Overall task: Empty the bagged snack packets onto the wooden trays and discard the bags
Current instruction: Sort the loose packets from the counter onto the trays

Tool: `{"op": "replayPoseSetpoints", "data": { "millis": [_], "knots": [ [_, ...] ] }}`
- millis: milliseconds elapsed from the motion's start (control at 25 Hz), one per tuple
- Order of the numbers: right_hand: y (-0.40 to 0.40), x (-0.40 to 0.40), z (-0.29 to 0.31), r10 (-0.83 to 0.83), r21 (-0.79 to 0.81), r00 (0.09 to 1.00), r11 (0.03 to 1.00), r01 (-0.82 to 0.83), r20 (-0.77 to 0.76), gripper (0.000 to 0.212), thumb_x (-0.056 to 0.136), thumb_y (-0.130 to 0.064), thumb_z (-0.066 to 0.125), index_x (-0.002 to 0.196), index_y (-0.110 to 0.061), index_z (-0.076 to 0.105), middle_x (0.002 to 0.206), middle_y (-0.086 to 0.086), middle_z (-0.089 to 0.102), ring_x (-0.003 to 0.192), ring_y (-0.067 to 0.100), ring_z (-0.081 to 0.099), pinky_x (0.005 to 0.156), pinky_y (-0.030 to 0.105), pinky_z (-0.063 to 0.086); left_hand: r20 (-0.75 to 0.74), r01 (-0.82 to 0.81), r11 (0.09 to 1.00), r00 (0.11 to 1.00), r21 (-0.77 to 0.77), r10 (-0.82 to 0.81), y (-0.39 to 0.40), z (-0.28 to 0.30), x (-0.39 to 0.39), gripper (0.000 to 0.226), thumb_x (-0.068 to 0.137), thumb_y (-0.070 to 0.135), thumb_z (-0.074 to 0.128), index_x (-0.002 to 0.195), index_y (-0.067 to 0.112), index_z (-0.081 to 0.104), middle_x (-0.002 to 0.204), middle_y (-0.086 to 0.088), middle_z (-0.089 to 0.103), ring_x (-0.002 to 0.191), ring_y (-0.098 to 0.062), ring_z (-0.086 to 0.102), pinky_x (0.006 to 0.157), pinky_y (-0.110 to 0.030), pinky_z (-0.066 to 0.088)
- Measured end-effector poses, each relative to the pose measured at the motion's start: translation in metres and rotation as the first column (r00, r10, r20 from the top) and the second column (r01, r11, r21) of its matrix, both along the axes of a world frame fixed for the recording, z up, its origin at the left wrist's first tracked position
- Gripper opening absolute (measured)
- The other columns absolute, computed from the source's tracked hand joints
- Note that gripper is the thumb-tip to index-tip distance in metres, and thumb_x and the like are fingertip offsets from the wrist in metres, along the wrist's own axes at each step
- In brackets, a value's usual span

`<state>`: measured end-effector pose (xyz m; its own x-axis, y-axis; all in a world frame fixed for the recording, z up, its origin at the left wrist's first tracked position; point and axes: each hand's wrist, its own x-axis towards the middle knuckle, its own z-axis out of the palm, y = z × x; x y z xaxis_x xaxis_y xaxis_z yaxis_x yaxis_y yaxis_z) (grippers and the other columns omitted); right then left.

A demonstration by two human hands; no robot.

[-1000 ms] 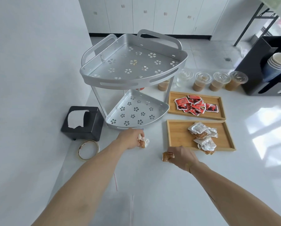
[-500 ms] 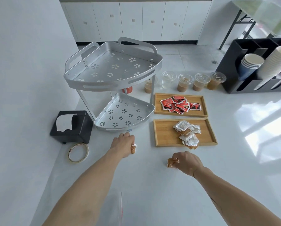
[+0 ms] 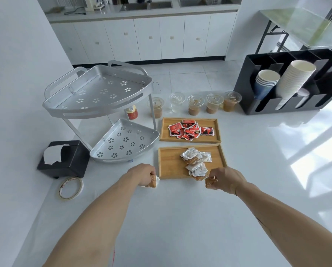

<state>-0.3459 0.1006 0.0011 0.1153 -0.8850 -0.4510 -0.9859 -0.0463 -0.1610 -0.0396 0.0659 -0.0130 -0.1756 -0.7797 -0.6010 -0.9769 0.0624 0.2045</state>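
Two wooden trays lie side by side on the white counter. The far tray [image 3: 217,130] holds a pile of red packets [image 3: 190,129]. The near tray [image 3: 169,162] holds white and brown snack packets [image 3: 196,160]. My left hand [image 3: 145,175] grips a brown packet [image 3: 153,183] just left of the near tray's front corner. My right hand [image 3: 226,179] pinches another brown packet [image 3: 210,184] just in front of the tray's near edge. No bag is visible.
A two-tier silver corner rack [image 3: 103,97] stands to the left of the trays. A black napkin holder [image 3: 65,158] and a tape roll [image 3: 70,187] lie at the left. Several lidded drink cups [image 3: 195,104] line up behind the trays. A black cup organiser [image 3: 288,83] stands at the right.
Both hands, each holding a brown packet, have moved toward the near tray. The camera has tilted up, showing more of the room.
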Motion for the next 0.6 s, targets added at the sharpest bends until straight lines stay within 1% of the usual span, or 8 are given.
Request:
{"op": "replayPoseSetpoints", "data": {
  "millis": [80,120,200,280,360,480,600],
  "knots": [
    [-0.013,-0.019,0.010,-0.028,-0.021,1.000,0.999,0.028,0.013,0.030,0.083,-0.050,0.062,0.104,-0.030,0.065,0.096,0.000,0.066,0.085,0.022,0.058,0.068,0.027,0.041,-0.033,-0.039,0.999,0.999,-0.020,0.039,-0.010,0.002,-0.019,0.035,0.082,0.009,0.041,0.101,0.028,0.064,0.115,0.001,0.065,0.106,-0.022,0.060,0.086,-0.036,0.051],
    [-0.021,-0.026,0.013,-0.033,-0.030,0.999,0.999,0.033,0.016,0.030,0.083,-0.051,0.062,0.104,-0.029,0.065,0.093,0.001,0.063,0.083,0.022,0.055,0.068,0.027,0.040,-0.043,-0.056,0.998,0.998,-0.024,0.055,-0.014,0.002,-0.028,0.036,0.082,0.009,0.042,0.105,0.028,0.064,0.118,0.000,0.064,0.106,-0.022,0.060,0.086,-0.036,0.051],
    [-0.037,-0.039,0.015,-0.026,-0.046,1.000,0.999,0.026,0.014,0.029,0.086,-0.048,0.060,0.106,-0.028,0.065,0.096,0.002,0.065,0.086,0.022,0.057,0.068,0.028,0.040,-0.049,-0.077,0.996,0.996,-0.040,0.075,-0.024,0.000,-0.046,0.036,0.085,0.009,0.044,0.113,0.024,0.063,0.119,-0.003,0.063,0.105,-0.024,0.059,0.085,-0.036,0.050],
    [-0.053,-0.049,0.009,-0.011,-0.056,1.000,0.998,0.011,0.010,0.027,0.088,-0.043,0.059,0.109,-0.029,0.067,0.102,0.003,0.069,0.094,0.024,0.062,0.069,0.029,0.042,-0.069,-0.117,0.990,0.991,-0.073,0.112,-0.033,-0.004,-0.064,0.031,0.088,0.011,0.046,0.112,0.021,0.064,0.117,-0.005,0.065,0.101,-0.025,0.060,0.082,-0.035,0.049],
    [-0.067,-0.052,0.000,-0.003,-0.055,1.000,0.998,0.004,0.022,0.026,0.090,-0.043,0.058,0.109,-0.029,0.068,0.101,0.003,0.070,0.095,0.024,0.064,0.068,0.029,0.043,-0.081,-0.162,0.981,0.985,-0.104,0.154,-0.038,-0.010,-0.076,0.026,0.089,0.012,0.049,0.108,0.018,0.066,0.116,-0.004,0.067,0.103,-0.025,0.062,0.081,-0.034,0.049],
    [-0.085,-0.046,-0.016,0.036,-0.067,0.999,0.997,-0.033,0.038,0.028,0.094,-0.045,0.053,0.106,-0.026,0.069,0.099,0.002,0.071,0.095,0.024,0.065,0.067,0.028,0.043,-0.086,-0.237,0.965,0.970,-0.115,0.228,-0.044,-0.021,-0.085,0.023,0.090,0.016,0.052,0.108,0.019,0.066,0.118,-0.004,0.067,0.108,-0.025,0.060,0.086,-0.037,0.052],
    [-0.094,-0.040,-0.032,0.063,-0.082,0.997,0.995,-0.061,0.031,0.031,0.096,-0.045,0.051,0.105,-0.023,0.070,0.103,0.004,0.071,0.098,0.025,0.063,0.070,0.030,0.045,-0.083,-0.257,0.958,0.965,-0.126,0.248,-0.048,-0.033,-0.086,0.026,0.092,0.017,0.051,0.113,0.021,0.065,0.124,-0.005,0.064,0.114,-0.027,0.057,0.092,-0.042,0.051]
  ]
}}
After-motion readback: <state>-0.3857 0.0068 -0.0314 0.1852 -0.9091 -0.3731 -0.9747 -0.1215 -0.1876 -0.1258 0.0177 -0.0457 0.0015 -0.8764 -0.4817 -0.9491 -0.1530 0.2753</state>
